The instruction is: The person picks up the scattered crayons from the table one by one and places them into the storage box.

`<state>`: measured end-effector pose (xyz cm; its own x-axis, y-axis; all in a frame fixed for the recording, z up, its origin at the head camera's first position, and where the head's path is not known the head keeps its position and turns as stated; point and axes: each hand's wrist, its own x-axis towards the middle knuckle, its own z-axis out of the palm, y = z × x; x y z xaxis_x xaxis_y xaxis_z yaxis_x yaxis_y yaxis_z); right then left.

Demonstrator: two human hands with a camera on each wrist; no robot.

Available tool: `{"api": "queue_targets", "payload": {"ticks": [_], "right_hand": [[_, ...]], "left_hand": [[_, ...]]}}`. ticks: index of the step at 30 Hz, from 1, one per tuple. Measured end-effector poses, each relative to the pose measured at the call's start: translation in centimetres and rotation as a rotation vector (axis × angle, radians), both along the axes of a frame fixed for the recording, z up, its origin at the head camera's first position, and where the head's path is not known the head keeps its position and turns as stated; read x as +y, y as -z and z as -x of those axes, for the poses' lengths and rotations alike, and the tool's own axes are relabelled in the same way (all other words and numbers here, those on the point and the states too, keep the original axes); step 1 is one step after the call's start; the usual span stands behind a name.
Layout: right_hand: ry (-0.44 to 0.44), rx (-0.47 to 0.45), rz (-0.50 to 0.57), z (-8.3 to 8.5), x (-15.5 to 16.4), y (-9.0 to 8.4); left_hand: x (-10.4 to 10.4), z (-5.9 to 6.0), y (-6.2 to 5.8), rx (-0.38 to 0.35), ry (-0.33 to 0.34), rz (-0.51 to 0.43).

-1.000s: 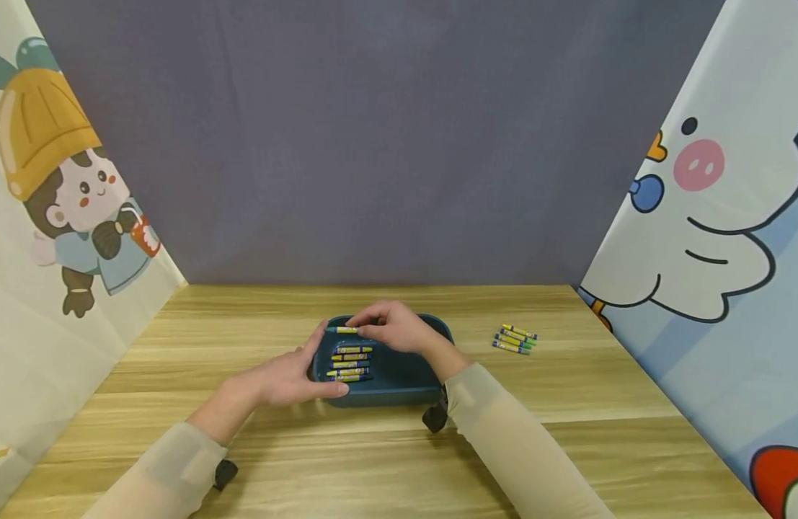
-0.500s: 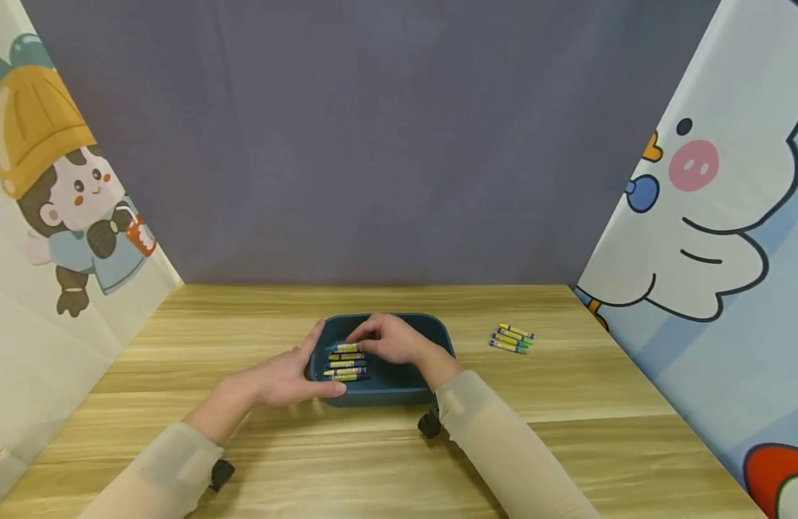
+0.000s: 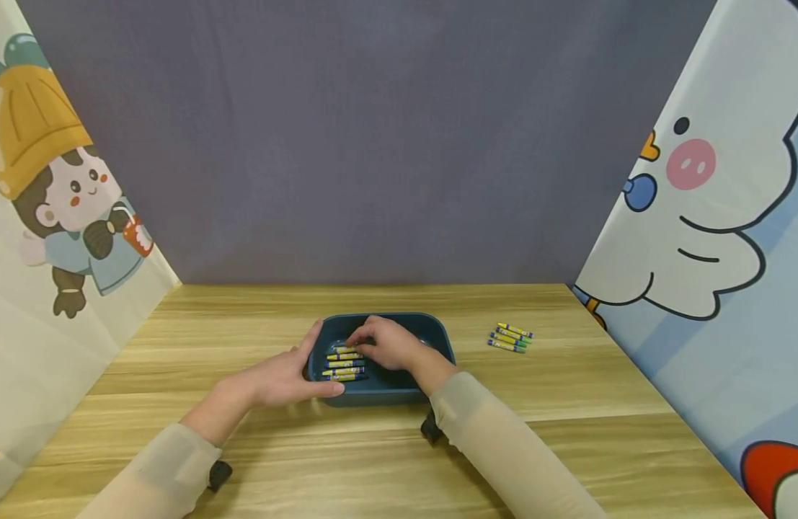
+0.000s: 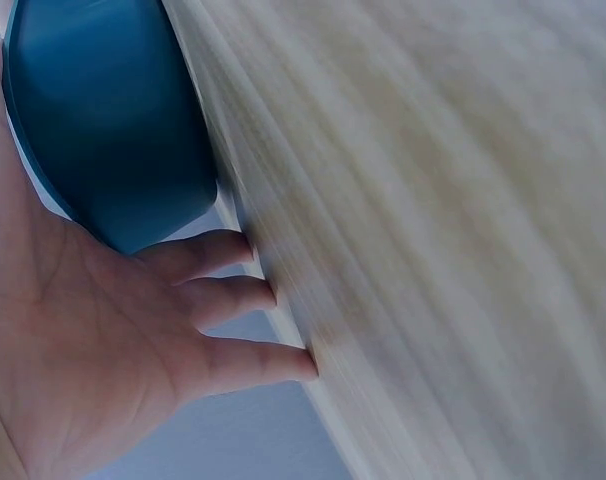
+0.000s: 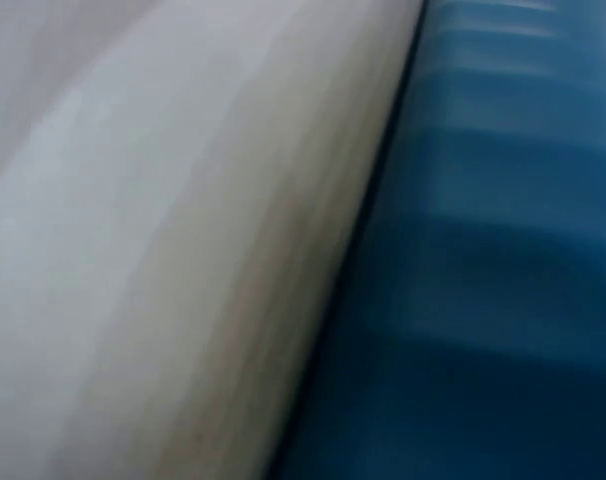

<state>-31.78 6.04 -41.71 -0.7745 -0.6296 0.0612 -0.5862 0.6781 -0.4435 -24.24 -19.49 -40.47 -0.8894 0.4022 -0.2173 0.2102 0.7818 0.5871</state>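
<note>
A dark blue tray sits on the wooden table. Inside its left part lies a row of crayons in yellow-and-blue wrappers, side by side. My right hand reaches down into the tray, thumb and forefinger pinching a crayon at the far end of the row; the fingers partly hide it. Around the tray's left end my left hand is spread, thumb along the front rim and forefinger by the back corner. In the left wrist view, straight fingers of that hand reach the tabletop beside the tray wall.
To the right of the tray, several more crayons lie together on the table. A grey backdrop stands behind, and printed cartoon panels flank both sides. The right wrist view is blurred, showing the tray's blue wall.
My right hand has lowered a crayon from over the tray's back part toward the far end of the row. The left hand keeps its place at the tray; the head view shifted slightly.
</note>
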Motion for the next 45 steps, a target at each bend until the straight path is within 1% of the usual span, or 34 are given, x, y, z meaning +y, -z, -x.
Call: {"api": "queue_targets", "payload": {"ticks": [3,6,21,26,30,35,41,45], "right_hand": [[0.027,0.016,-0.043,-0.11,-0.06,-0.07],[0.043,0.018,-0.059,-0.13,-0.08,-0.1],[0.052,-0.011,-0.044,-0.21,0.1,-0.12],[0.056,0.001,-0.05,-0.26,0.27,-0.17],[0.061,0.008,-0.063,-0.14,0.43,-0.04],[0.063,-0.013,-0.066,-0.11,0.62,0.01],[0.046,-0.027,-0.051,-0.13,0.75,-0.08],[0.057,-0.012,-0.05,-0.19,0.7,-0.07]], "left_hand": [[-0.03,0.02,0.02,0.0,0.001,-0.005],[-0.09,-0.01,-0.02,-0.01,0.003,-0.015],[-0.18,0.17,0.08,-0.002,0.012,-0.003],[-0.16,0.24,0.09,0.002,0.014,-0.001],[-0.09,0.16,-0.07,-0.003,0.012,-0.004],[0.0,-0.01,-0.24,-0.015,0.005,-0.007],[-0.02,-0.09,-0.17,-0.015,0.0,-0.009],[-0.07,-0.08,-0.1,-0.019,-0.003,-0.005]]}}
